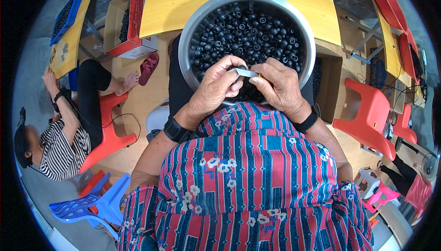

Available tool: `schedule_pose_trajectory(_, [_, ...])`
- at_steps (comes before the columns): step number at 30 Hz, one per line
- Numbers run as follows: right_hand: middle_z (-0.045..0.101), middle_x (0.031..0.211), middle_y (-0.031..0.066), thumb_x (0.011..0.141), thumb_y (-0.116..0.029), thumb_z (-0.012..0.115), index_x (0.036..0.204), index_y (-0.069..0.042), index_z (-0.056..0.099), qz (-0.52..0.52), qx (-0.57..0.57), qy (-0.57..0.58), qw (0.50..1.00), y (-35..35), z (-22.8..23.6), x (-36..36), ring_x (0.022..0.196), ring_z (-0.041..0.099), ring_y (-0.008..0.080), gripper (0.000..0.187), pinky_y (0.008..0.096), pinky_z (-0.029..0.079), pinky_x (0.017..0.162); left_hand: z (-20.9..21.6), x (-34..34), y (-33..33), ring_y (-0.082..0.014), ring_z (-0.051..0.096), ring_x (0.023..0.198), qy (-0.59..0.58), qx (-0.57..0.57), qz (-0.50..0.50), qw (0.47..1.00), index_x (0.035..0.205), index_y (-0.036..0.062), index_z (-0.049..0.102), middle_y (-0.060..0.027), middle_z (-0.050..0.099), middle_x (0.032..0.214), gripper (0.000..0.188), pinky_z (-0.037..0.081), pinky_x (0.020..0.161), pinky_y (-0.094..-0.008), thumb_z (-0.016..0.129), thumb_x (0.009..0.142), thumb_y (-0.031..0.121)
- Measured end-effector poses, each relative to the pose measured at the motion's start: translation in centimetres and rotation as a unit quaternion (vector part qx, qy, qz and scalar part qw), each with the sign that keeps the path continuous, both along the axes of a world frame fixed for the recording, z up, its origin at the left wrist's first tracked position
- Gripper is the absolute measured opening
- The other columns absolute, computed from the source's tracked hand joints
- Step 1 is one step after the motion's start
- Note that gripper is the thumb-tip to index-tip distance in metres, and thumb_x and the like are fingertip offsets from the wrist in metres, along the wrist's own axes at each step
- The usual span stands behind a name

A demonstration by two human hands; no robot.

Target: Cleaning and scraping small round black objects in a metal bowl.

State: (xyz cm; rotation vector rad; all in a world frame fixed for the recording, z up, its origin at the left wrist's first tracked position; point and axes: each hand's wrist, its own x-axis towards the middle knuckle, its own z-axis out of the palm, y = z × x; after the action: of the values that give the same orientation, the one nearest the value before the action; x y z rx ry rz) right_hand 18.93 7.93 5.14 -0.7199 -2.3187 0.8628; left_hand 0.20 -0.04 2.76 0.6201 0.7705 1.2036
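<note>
Over the near side of a wide steel basin [185,44], both my hands are close together. Several small round black parts [250,33], some showing a hole, fill the basin. My left hand [213,85] pinches one black part [242,67] between thumb and fingers, mostly hidden by them. In my right hand [282,88] is a small knife [247,73] with a short flat blade; a bit of yellow handle shows by the fingers. The blade points left and lies against or very near the held part; I cannot tell if it touches.
Behind the basin stands a yellow wooden table [179,3]. A red-and-white carton [138,39] sits left, an open carton [331,83] right. Red stools [367,113] and a blue chair [98,203] flank me. At left, a co-worker in a striped shirt [66,154] sits by another table.
</note>
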Motion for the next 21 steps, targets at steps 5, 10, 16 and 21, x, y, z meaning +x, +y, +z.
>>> schedule_pose_trajectory(5, [0.060, 0.078, 0.0108, 0.085, -0.024, 0.070, 0.094, -0.009, 0.067, 0.003, 0.004, -0.002, 1.000, 0.1, 0.0, 0.1, 0.070, 0.063, 0.0315, 0.018, 0.0398, 0.051, 0.061, 0.0, 0.1, 0.0, -0.0024, 0.038, 0.063, 0.022, 0.005, 0.008, 1.000, 0.111, 0.0047, 0.053, 0.0017, 0.045, 0.076, 0.016, 0.031, 0.052, -0.0172, 0.046, 0.102, 0.016])
schedule_pose_trajectory(10, [0.062, 0.078, 0.0127, 0.086, -0.022, 0.068, 0.092, -0.005, 0.067, -0.035, -0.036, -0.019, 0.999, 0.8, -1.0, 0.1, 0.073, 0.063, 0.0344, 0.018, 0.0409, 0.051, 0.065, 0.3, 0.1, -0.2, -0.0028, 0.038, 0.063, 0.009, 0.005, -0.014, 1.000, 0.109, 0.0042, 0.052, 0.0014, 0.046, 0.080, 0.014, 0.031, 0.052, -0.0171, 0.047, 0.101, 0.014])
schedule_pose_trajectory(16, [0.064, 0.082, 0.0147, 0.086, -0.018, 0.070, 0.098, -0.001, 0.068, -0.057, -0.092, 0.050, 0.993, 0.2, -0.3, -0.4, 0.076, 0.064, 0.0317, 0.020, 0.0364, 0.050, 0.068, 0.5, 0.0, 0.0, -0.0052, 0.039, 0.066, 0.028, -0.015, 0.004, 1.000, 0.108, 0.0058, 0.051, 0.0009, 0.046, 0.083, 0.014, 0.031, 0.055, -0.0188, 0.046, 0.102, 0.017])
schedule_pose_trajectory(21, [0.064, 0.078, 0.0103, 0.081, -0.016, 0.075, 0.107, -0.009, 0.071, -0.033, -0.055, 0.081, 0.995, -0.1, -0.5, -0.2, 0.073, 0.063, 0.0253, 0.027, 0.0342, 0.050, 0.065, -0.2, 1.0, 0.3, -0.0047, 0.038, 0.066, -0.005, -0.025, -0.017, 1.000, 0.114, 0.0071, 0.052, 0.0023, 0.047, 0.085, 0.017, 0.030, 0.054, -0.0190, 0.045, 0.103, 0.016])
